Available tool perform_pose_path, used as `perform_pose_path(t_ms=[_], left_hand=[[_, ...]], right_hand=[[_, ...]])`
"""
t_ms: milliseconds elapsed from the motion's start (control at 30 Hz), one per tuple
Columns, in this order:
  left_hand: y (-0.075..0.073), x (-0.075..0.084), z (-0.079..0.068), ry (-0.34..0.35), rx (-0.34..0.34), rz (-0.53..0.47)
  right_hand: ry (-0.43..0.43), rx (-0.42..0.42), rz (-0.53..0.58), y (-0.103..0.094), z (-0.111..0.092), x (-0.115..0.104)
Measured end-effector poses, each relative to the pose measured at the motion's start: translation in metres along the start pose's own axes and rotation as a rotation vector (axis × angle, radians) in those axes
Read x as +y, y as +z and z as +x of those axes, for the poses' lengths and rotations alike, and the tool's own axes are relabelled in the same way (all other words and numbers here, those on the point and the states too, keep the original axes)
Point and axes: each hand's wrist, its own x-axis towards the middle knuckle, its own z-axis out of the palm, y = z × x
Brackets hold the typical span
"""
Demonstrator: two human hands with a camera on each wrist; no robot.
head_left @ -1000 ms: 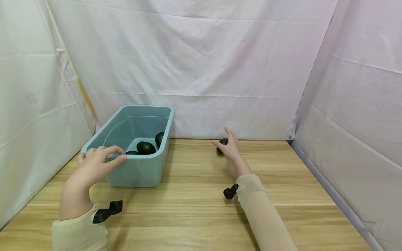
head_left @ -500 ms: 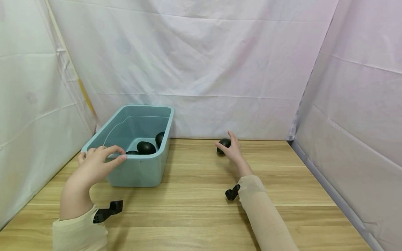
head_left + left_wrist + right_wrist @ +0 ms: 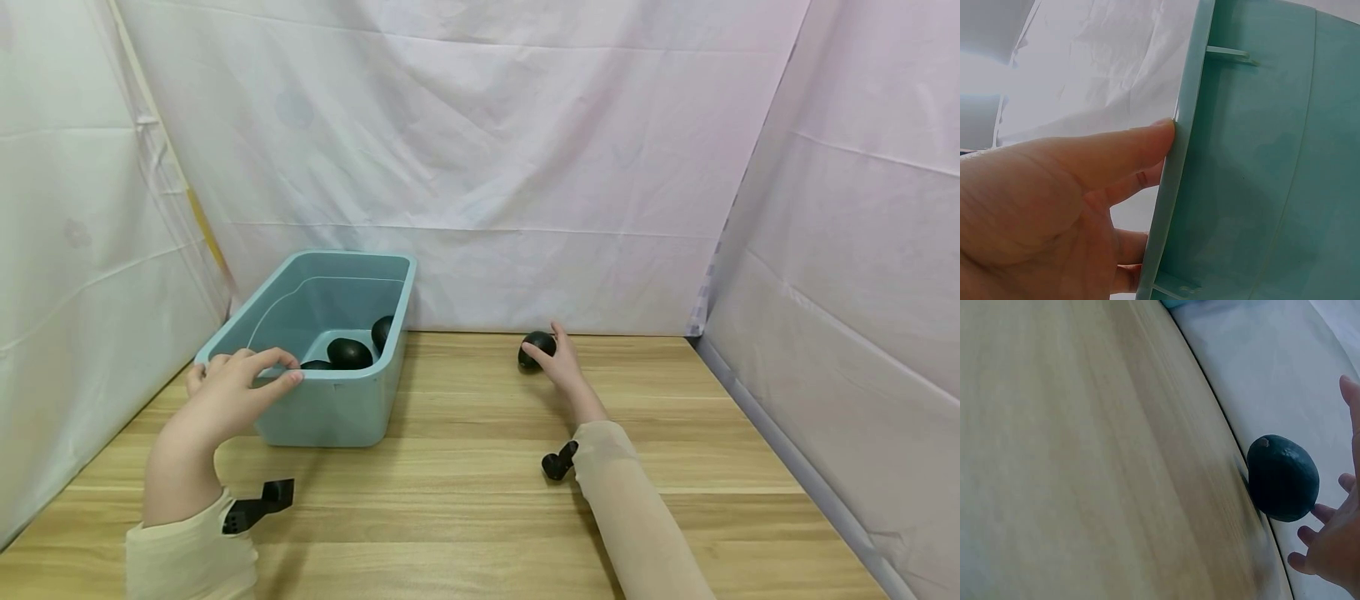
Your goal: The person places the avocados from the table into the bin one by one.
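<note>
My left hand [image 3: 232,387] holds the near rim of a pale blue-green plastic bin [image 3: 322,408], its thumb outside and its fingers over the edge. In the left wrist view the thumb [image 3: 1154,140] presses the rim. Inside the bin lie dark avocados [image 3: 349,354], one partly hidden by the near wall. Another dark green avocado [image 3: 535,352] sits on the table by the back edge. Beside it, my right hand [image 3: 561,363] has its thumb and fingers spread. The right wrist view shows that avocado [image 3: 1283,478] whole, with the fingers [image 3: 1329,550] close at its side; contact is unclear.
The wood-grain table [image 3: 465,500] runs back to a white cloth [image 3: 480,167] hung behind it. Similar cloth hangs at the left and right sides. A small black camera mount sits on each sleeved wrist.
My right hand has drawn slightly right and toward me, its fingers still spread, so more of the table avocado shows. The left hand and the bin have stayed put.
</note>
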Motion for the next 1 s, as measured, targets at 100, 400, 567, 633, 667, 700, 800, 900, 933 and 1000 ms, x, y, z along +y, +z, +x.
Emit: perform_pose_path(t_ms=[100, 400, 567, 633, 667, 700, 800, 900, 933, 1000], left_hand=[[0.0, 0.0, 0.0, -0.002, 0.0, 0.0], [-0.001, 0.001, 0.0, -0.003, -0.007, -0.001], [-0.001, 0.001, 0.001, 0.002, -0.006, 0.005], [-0.001, 0.001, 0.001, 0.004, -0.005, 0.005], [-0.001, 0.001, 0.001, 0.005, -0.004, 0.006], [-0.001, 0.001, 0.001, 0.005, -0.004, 0.006], [-0.001, 0.001, 0.001, 0.004, -0.005, 0.007], [-0.001, 0.001, 0.001, 0.002, -0.006, 0.008], [-0.001, 0.001, 0.001, 0.002, -0.006, 0.008], [-0.001, 0.001, 0.001, 0.002, -0.007, 0.007]], right_hand=[[0.004, -0.005, 0.032, 0.0, 0.001, 0.002], [0.041, -0.02, 0.085, 0.0, 0.006, 0.012], [0.067, -0.024, 0.085, -0.001, 0.009, 0.013], [0.073, -0.027, 0.074, 0.0, 0.009, 0.014], [0.074, -0.029, 0.068, 0.0, 0.01, 0.014], [0.075, -0.031, 0.063, 0.0, 0.01, 0.015], [0.073, -0.034, 0.038, 0.0, 0.011, 0.015], [0.073, -0.037, -0.011, 0.0, 0.013, 0.016], [0.073, -0.037, -0.03, 0.0, 0.014, 0.016], [0.077, -0.04, -0.064, 0.0, 0.015, 0.016]])
